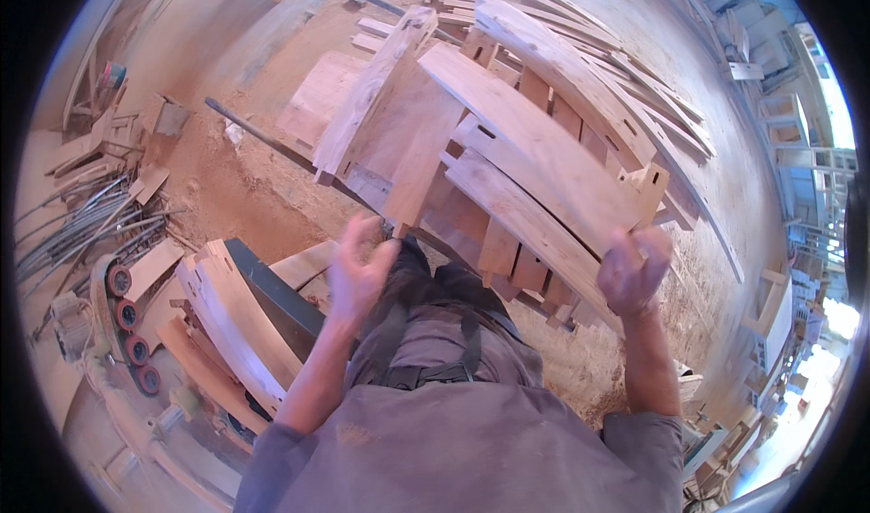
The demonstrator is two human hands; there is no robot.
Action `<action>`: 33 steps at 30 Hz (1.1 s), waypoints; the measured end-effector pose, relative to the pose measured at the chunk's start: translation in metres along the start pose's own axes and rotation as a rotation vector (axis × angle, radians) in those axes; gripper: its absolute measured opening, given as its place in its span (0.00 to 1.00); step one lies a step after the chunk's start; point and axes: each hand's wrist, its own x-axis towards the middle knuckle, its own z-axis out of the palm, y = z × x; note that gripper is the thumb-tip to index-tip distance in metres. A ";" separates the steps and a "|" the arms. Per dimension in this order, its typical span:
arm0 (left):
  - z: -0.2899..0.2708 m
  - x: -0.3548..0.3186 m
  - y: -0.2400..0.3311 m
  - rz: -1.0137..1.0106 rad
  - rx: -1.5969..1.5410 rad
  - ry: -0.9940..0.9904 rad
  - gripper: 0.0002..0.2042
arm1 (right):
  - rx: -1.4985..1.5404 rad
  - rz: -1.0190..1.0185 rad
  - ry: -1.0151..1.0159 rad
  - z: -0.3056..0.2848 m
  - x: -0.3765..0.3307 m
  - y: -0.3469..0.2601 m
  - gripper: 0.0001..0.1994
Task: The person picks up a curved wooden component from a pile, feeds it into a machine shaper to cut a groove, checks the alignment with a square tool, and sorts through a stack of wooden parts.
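A wide, slightly curved wooden board (535, 141) lies slantwise over a stack of pale planks, its surface a little blurred. At its near right end my right hand (636, 270) is curled, the fingers closed at the board's end. My left hand (356, 266) is raised at the near edge of the stack, thumb and fingers apart, with nothing in it. Just beyond it stands the end of a narrow wooden piece (424, 173). Below the wide board runs a long plank (530, 227), and a slotted plank (566, 78) lies beyond it.
Curved wooden pieces (240, 318) lean at my left beside a machine with several red-hubbed wheels (127, 316). A bundle of thin rods (86, 223) and wood scraps lie farther left. Dark metal bars (263, 140) stick out from under the stack. Sawdust covers the floor (222, 191).
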 end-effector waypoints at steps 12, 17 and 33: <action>0.077 0.040 0.066 -0.442 -1.367 -0.483 0.26 | 0.614 0.063 -0.107 0.014 0.023 -0.115 0.21; 0.063 0.033 0.050 -0.490 -1.444 -0.577 0.29 | 0.920 1.009 -0.251 0.023 0.020 -0.140 0.28; 0.069 0.034 -0.003 -0.365 -1.597 -0.631 0.38 | 1.961 1.648 -0.467 0.071 0.018 -0.160 0.40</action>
